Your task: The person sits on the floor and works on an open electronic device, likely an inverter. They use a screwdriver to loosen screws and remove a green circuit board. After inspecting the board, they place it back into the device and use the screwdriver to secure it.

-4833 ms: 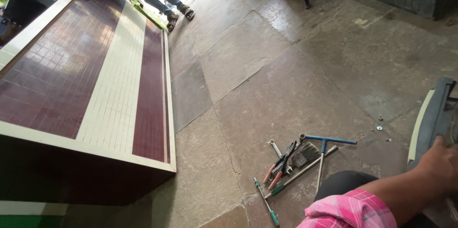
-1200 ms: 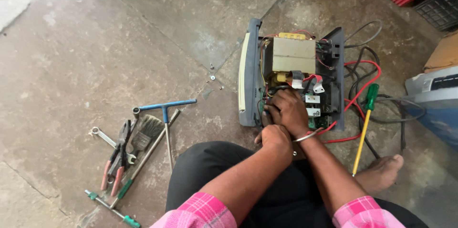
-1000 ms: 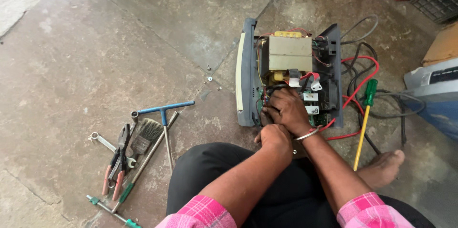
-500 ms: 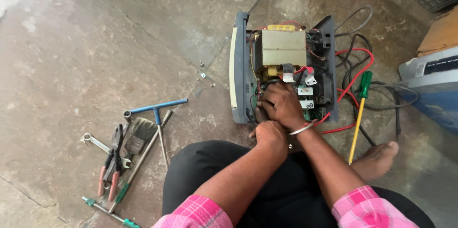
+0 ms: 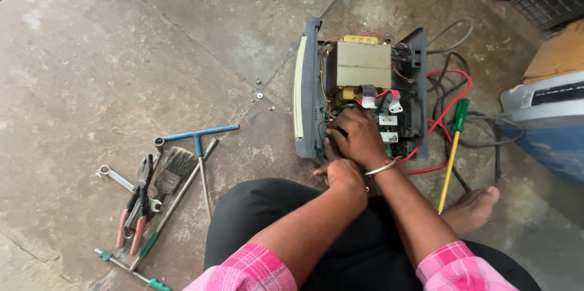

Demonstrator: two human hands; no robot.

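Note:
An opened electrical unit (image 5: 304, 84) lies on the stone floor, with a metal transformer block (image 5: 364, 64) and a circuit board inside its grey case. My right hand (image 5: 360, 137), a metal bangle on its wrist, rests over the board at the near end, fingers bent down among the wires. Just below it, my left hand (image 5: 340, 175) is curled against the near edge of the case. Whether either hand holds anything is hidden. A screwdriver (image 5: 453, 145) with a green handle and yellow shaft lies to the right of the unit.
Red and black wires (image 5: 450, 90) trail right of the unit. Left of my knee lie a blue T-handle wrench (image 5: 198, 136), a brush (image 5: 176, 163), pliers (image 5: 137, 206) and a spanner (image 5: 112, 175). Loose screws (image 5: 258, 93) sit near the unit. A blue-grey box (image 5: 547, 120) stands right, and my bare foot (image 5: 471, 206) rests nearby.
The view swung from a raised tiled platform down onto the opened unit. Over the last second both hands stayed at the unit's near end, with only small shifts.

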